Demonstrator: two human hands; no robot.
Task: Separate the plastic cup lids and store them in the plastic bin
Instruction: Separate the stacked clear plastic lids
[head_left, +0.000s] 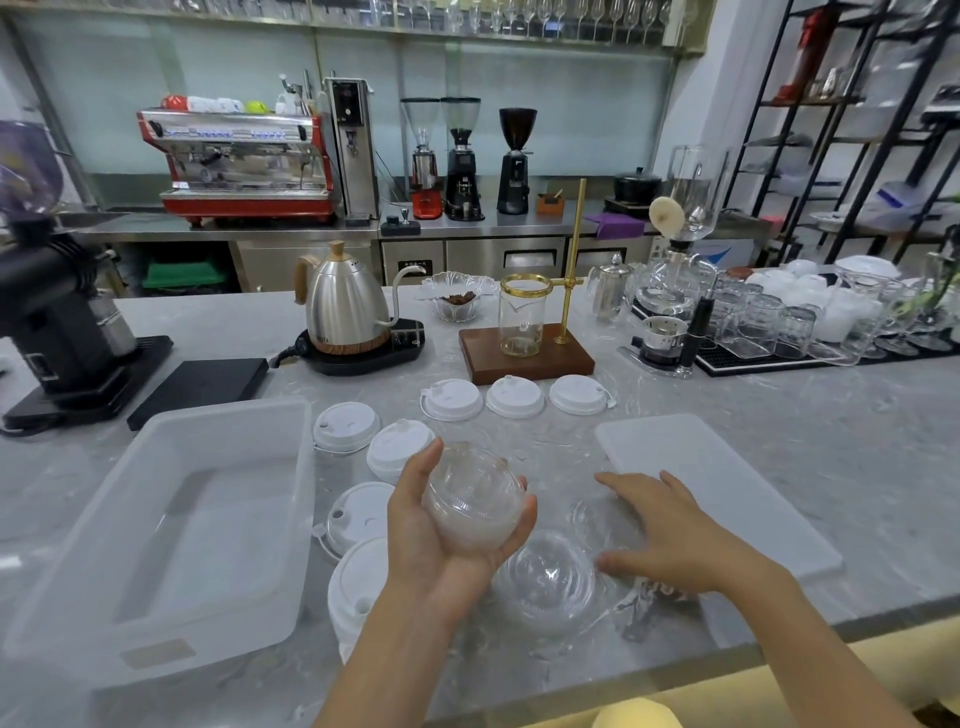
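My left hand (441, 540) is cupped under a stack of clear dome lids (475, 496), held above the marble counter. My right hand (670, 535) hovers with fingers spread over another clear lid (597, 519) lying on the counter, holding nothing. A further clear dome lid (545, 582) rests between my hands. Several white cup lids lie around: three in a row (514, 397) further back, and others (358, 514) beside the bin. The translucent plastic bin (291, 467) stands to the left, empty inside.
The bin's flat white cover (727, 493) lies at the right. Behind are a kettle on its base (348, 312), a wooden pour-over stand (524, 353), a black grinder (57, 322), a black scale (202, 384) and a tray of glasses (779, 322).
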